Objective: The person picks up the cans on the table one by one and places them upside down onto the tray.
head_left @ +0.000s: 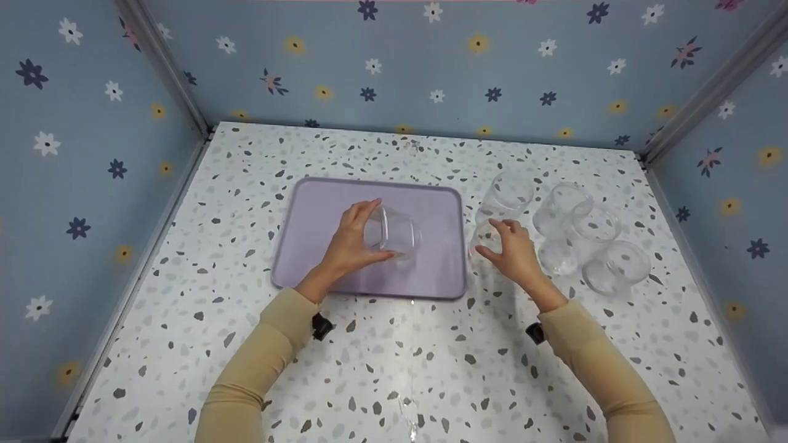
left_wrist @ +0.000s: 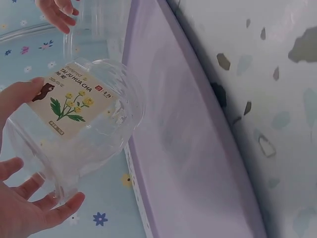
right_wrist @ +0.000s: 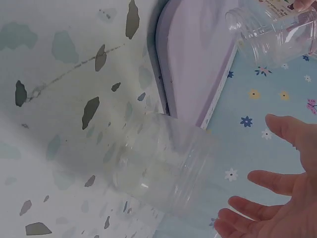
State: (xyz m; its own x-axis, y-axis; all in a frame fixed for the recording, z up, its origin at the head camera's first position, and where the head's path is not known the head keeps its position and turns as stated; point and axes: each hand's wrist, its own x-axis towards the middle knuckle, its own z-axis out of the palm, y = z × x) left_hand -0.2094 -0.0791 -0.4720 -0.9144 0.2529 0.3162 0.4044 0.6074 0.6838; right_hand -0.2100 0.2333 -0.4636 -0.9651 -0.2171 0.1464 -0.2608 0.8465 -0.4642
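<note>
Since the clear, labelled, plastic-looking jar (left_wrist: 94,148) over the lavender rectangular tray (head_left: 305,237) is probably light, stiff and slick, gripping its walls with your left hand (head_left: 349,243) seems solid tbh. Your right hand (head_left: 517,253) is empty, fingers spread by a clear cylindrical jar (right_wrist: 163,168) beside the tray.

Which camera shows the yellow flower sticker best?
The left wrist view: the sticker looks big and nearly whole. The right wrist view catches only part at its top edge; I can't spot it in the head view.

The head view is bright, glare streaking the tabletop (head_left: 431,369), while both wrist views look dimmer.
</note>
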